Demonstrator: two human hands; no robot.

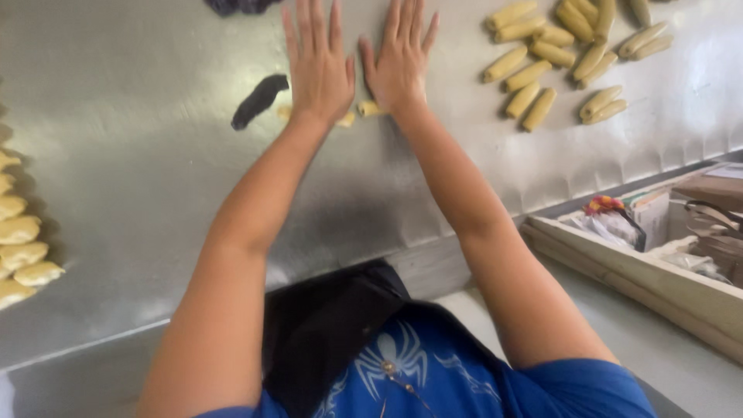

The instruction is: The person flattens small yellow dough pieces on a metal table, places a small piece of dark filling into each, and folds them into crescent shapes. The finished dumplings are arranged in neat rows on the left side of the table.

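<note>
Both my hands lie flat, palms down, side by side on a steel table [139, 255]. My left hand [317, 66] and my right hand [398, 62] press on a thin roll of pale yellow dough [370, 109], whose ends stick out below the palms. The fingers of both hands are stretched out and slightly apart. A dark purple piece of dough [259, 101] lies just left of my left hand.
Several yellow dough logs [561, 58] lie in a heap at the upper right. More pale dough pieces [19, 248] line the left edge. A wooden crate [658, 263] with papers and bags stands low at the right. Another dark purple lump [236, 6] sits at the top edge.
</note>
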